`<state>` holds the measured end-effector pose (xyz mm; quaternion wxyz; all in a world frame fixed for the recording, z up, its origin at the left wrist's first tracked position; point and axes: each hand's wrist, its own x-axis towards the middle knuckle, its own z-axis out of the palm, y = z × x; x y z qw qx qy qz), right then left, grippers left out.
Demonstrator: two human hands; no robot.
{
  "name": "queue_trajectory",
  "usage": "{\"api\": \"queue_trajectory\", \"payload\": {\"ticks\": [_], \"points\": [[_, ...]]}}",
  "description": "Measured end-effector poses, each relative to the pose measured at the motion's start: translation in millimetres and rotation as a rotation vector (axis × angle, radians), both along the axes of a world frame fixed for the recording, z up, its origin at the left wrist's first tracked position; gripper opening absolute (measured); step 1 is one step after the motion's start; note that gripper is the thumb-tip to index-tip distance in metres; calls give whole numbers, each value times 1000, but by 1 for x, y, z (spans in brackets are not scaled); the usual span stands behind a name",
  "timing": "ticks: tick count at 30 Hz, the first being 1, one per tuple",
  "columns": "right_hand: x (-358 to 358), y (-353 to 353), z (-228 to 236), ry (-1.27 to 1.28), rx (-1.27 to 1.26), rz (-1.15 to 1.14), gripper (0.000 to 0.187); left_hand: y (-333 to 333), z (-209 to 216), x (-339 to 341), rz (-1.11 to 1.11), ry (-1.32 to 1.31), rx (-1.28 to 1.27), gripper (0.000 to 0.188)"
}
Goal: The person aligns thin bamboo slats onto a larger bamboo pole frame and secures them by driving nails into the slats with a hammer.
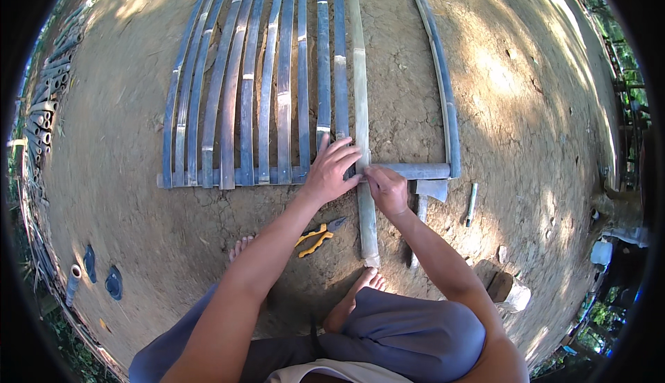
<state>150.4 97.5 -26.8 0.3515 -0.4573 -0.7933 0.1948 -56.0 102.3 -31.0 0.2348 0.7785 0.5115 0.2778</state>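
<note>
Where the hands met: both worked at the near end of a pale bamboo slat (361,106), at the spot where it crossed the grey crosspiece (409,171) of a bamboo frame lying flat on bare earth.
Slat: paler and greener than the rest, long, thin, with visible nodes; its near end stuck out past the crosspiece toward the person's feet.
Left hand (331,169): spread open, fingers (344,153) fanned and pressing flat on the slat and the neighbouring strips, gripping nothing.
Right hand (386,187): curled, fingertips pinched at the crossing just beside the left hand; what it pinched was too small to tell.
Frame: a row of bluish-grey split strips (249,85) lay side by side left of the slat; one curved side rail (443,92) closed the right edge, a bare gap between.
Tools: yellow-handled pliers (317,236) lay near the left foot; a hatchet (428,196) rested just beyond the right hand.
Packages, labels: none could be made out.
Edge: cut bamboo tubes (45,116) were stacked far left; two dark sandals (102,272) lay well apart.
</note>
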Motion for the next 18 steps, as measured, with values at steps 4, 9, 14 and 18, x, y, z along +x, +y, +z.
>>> {"api": "queue_trajectory", "payload": {"ticks": [4, 9, 14, 18], "points": [[3, -2, -2, -3, 37, 13, 26, 3, 0, 16, 0, -215, -9, 22], [2, -3, 4, 7, 5, 36, 30, 3, -9, 21, 5, -257, 23, 15], [26, -15, 23, 4, -57, -154, 29, 3, -7, 24, -10, -200, 67, 11], [90, -60, 18, -398, -288, -453, 47, 0, -15, 18, 12, -245, 74, 7]]}}
